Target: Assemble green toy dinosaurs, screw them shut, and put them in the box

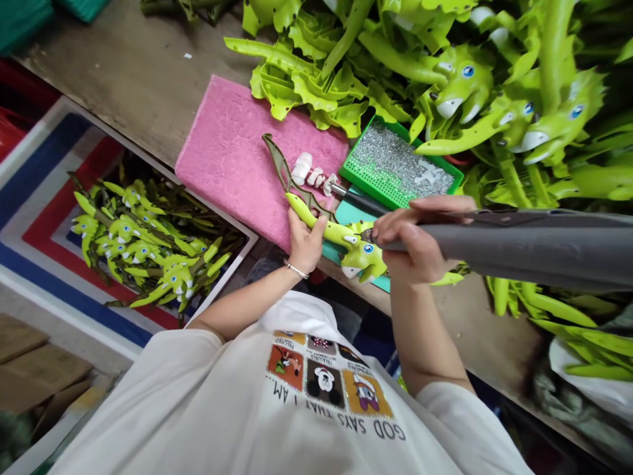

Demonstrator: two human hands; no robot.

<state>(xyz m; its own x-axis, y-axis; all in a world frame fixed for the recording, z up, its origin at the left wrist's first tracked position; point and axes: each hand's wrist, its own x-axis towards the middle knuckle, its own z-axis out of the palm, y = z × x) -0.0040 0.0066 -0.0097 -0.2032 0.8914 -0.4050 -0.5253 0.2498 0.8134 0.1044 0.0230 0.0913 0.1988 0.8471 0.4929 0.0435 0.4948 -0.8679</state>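
Note:
My left hand (pixel 305 245) is closed around the long horn-like end of a lime-green plastic dinosaur toy (pixel 333 231) with a blue eye. My right hand (pixel 413 241) grips a dark grey power screwdriver (pixel 534 247), whose tip meets the toy beside its head. Behind the toy, a dark olive curved plastic piece (pixel 281 161) rests on a pink padded cloth (pixel 237 152). A turquoise mat (pixel 332 251) shows partly under the toy. Just beyond, a green perforated tray (pixel 380 186) holds many small silver screws (pixel 395 155). A tool with a black handle (pixel 363 201) and a white-wrapped shaft lies alongside.
Lime-green toy parts (pixel 459 86) are heaped across the back and right of the table (pixel 123 72). To the left, a white-rimmed crate with a striped liner (pixel 44 191) contains several assembled toys (pixel 143 244). Cardboard (pixel 39 376) lies at lower left; a white sack (pixel 568 363) stands at right.

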